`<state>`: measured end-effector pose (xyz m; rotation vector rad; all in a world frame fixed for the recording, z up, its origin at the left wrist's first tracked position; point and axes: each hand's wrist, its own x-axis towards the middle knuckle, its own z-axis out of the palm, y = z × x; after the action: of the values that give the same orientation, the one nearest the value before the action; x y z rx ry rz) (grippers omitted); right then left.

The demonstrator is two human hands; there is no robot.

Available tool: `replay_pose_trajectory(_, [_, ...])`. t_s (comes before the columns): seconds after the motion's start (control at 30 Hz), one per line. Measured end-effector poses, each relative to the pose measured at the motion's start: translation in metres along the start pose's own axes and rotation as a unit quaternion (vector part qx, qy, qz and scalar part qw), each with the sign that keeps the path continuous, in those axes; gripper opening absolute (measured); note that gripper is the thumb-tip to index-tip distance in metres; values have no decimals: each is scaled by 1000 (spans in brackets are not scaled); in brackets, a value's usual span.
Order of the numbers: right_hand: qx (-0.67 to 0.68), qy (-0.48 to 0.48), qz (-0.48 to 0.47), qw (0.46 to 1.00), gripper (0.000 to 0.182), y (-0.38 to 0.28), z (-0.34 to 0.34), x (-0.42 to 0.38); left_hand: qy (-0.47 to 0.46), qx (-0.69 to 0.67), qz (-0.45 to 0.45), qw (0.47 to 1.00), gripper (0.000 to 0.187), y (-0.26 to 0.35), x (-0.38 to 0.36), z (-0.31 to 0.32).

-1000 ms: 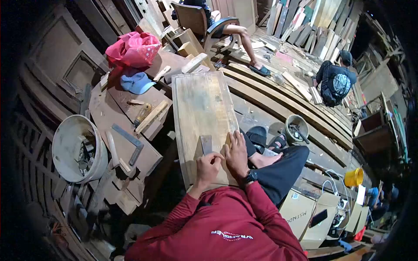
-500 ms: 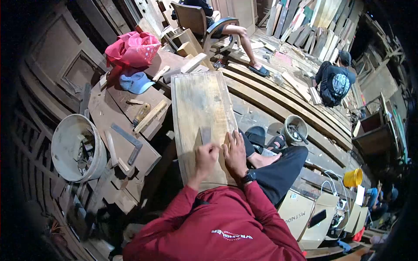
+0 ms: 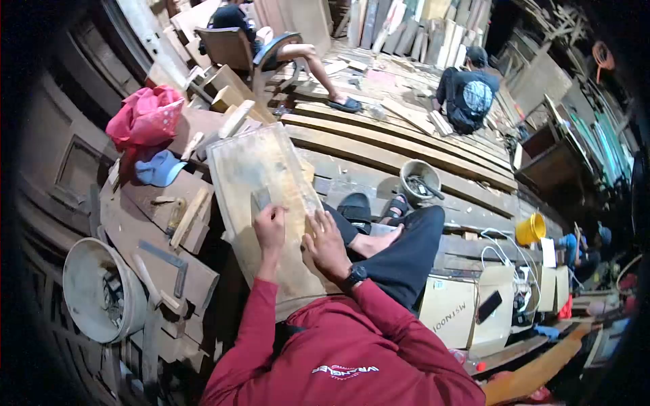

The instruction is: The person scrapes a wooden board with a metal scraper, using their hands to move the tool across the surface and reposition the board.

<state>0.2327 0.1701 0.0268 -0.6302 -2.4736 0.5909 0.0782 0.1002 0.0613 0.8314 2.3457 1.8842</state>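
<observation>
In the head view, the person's left hand (image 3: 269, 227) is curled closed on the near end of a flat, grey, metal-looking blade (image 3: 260, 199), whose far end meets the pale, rectangular wooden panel (image 3: 237, 162). The right hand (image 3: 326, 247) lies flat, fingers slightly spread, near the panel's right edge and grasps nothing; the two hands are near each other but apart. The panel slants away from the person's maroon long-sleeved shirt (image 3: 379, 331), its far end beside the cluttered brown wooden bench (image 3: 120, 215).

The chief risk is probably the blade skidding sideways into the right hand, which a loosened grip or a catch in the grain could cause. Should the blade tip onto one corner, uneven pressure might gouge the wood. The panel itself could shift if the right hand bore down only at that edge; what supports it underneath cannot be told. A dropped blade could strike the bare foot (image 3: 379, 238), which rests beyond the panel's right edge near a black sandal (image 3: 354, 206).
</observation>
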Motion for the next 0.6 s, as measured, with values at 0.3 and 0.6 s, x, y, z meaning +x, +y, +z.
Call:
replay_pose_trajectory(0.3, [15, -5, 5, 1000, 57, 3, 1, 0, -84, 51, -63, 993, 18, 22, -42, -31])
replay_pose_trajectory(0.6, [26, -2, 2, 1000, 57, 4, -1, -2, -49, 76, -50, 995, 19, 11, -2, -25])
